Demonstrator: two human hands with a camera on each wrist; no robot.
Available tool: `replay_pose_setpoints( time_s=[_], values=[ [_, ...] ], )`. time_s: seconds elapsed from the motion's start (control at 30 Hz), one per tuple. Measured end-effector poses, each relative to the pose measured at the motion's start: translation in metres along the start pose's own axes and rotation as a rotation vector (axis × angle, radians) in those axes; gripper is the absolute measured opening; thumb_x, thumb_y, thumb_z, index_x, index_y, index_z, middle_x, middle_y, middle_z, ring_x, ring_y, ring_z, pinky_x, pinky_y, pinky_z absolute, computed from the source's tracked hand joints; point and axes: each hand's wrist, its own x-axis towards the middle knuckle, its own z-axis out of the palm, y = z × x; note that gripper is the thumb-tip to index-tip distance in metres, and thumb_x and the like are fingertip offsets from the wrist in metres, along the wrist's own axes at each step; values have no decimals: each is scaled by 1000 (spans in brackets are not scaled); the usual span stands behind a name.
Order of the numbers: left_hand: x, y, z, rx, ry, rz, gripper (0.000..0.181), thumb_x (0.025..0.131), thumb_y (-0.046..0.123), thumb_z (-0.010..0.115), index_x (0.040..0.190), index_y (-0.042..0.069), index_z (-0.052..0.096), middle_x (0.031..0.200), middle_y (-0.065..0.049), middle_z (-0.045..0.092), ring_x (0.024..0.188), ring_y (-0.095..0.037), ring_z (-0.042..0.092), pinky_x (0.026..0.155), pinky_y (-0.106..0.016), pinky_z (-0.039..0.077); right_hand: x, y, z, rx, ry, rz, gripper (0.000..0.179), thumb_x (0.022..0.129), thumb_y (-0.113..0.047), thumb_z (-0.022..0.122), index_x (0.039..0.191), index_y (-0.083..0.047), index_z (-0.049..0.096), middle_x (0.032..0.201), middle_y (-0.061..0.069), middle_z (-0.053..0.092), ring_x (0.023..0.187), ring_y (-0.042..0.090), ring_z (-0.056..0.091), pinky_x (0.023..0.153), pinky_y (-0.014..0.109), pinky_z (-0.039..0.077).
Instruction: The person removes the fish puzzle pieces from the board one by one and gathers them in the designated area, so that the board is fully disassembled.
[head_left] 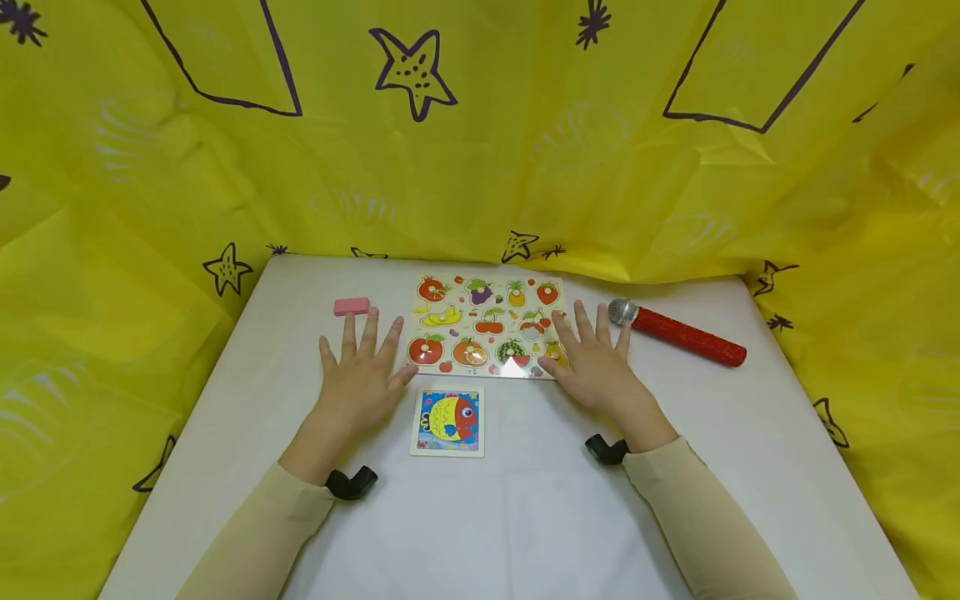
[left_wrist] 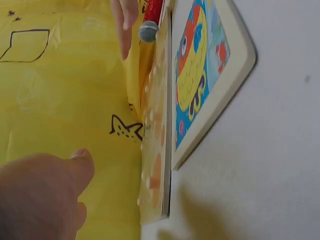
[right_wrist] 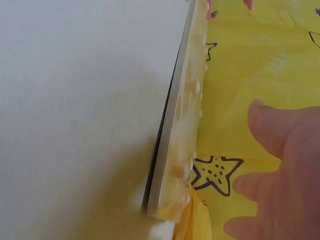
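Observation:
My left hand (head_left: 362, 379) is spread with straight fingers, left of a fruit peg puzzle board (head_left: 461, 327), its thumb overlapping the board's lower left corner in the head view. Fingers spread too, my right hand (head_left: 597, 367) overlaps the board's right end. Both hands hold nothing. Between them, nearer to me, lies a small fish jigsaw puzzle (head_left: 447, 421) in a white frame. A pink block (head_left: 352, 306) sits just beyond the left fingertips. To the right of the right fingers lies a red glittery microphone (head_left: 686, 335) with a silver head.
Everything lies on a table with a white cloth (head_left: 480, 533). Yellow sheeting (head_left: 480, 167) printed with stars and shells hangs behind the table and along both sides. A black wrist mount (head_left: 351, 483) is on the left arm, another black mount (head_left: 606, 451) on the right.

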Motion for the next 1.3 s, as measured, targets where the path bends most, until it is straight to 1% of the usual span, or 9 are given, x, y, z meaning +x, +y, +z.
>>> replay_pose_setpoints(
  time_s=[0.1,0.23,0.43,0.63,0.77,0.9,1.07,1.17,1.3],
  values=[
    [-8,5,1,-20,-26,45,83,108,63,47,175,31,10,184,-13,-2,167,-52,-5,123,-86,-2,3,-4,1,42,11,-41,83,107,-57,54,174,-20,22,183,19,0,165,53,-14,122,84,-13],
    [-24,11,6,-38,-65,120,80,108,59,51,174,31,16,184,-11,5,168,-51,3,124,-85,6,7,-16,2,113,28,-113,75,106,-43,61,171,-18,32,182,17,13,168,50,-6,125,83,-5],
    [-54,24,12,-54,-93,210,76,107,56,56,172,29,28,183,-9,15,168,-49,10,124,-84,13,12,-41,5,221,2,-235,62,105,-20,59,165,-12,44,178,13,30,168,44,14,132,73,8],
    [-78,38,19,-56,-152,268,73,107,59,54,170,28,34,182,-4,22,169,-44,12,127,-81,13,16,-68,13,281,-22,-336,55,105,-7,59,159,-11,54,162,12,52,153,36,42,128,61,35],
    [-90,46,23,-77,-185,312,69,109,58,52,169,28,37,180,-1,28,169,-41,14,128,-79,15,17,-87,20,323,-66,-387,50,106,-4,56,156,-12,58,150,9,60,142,30,52,122,53,46],
    [-95,52,28,-101,-224,342,68,110,57,51,169,28,37,180,1,28,169,-41,16,127,-79,16,18,-105,26,378,-155,-429,48,108,-3,53,154,-14,61,144,7,60,133,25,56,117,49,50],
    [-98,57,32,-110,-249,346,67,109,56,52,168,26,40,180,0,27,169,-41,17,127,-79,17,23,-123,36,420,-257,-475,43,109,-7,55,150,-11,64,139,9,64,122,24,62,110,45,55],
    [-99,59,32,-109,-247,341,66,109,55,53,167,24,42,180,-2,27,169,-41,16,127,-79,17,27,-128,40,416,-294,-466,40,109,-8,55,147,-10,66,145,11,65,136,29,61,117,48,51],
    [-99,60,33,-98,-246,343,66,110,55,52,167,24,42,180,-3,27,169,-40,16,127,-78,19,29,-130,40,393,-334,-451,39,109,-8,54,146,-10,68,155,12,60,155,31,48,128,51,41]
  ],
)
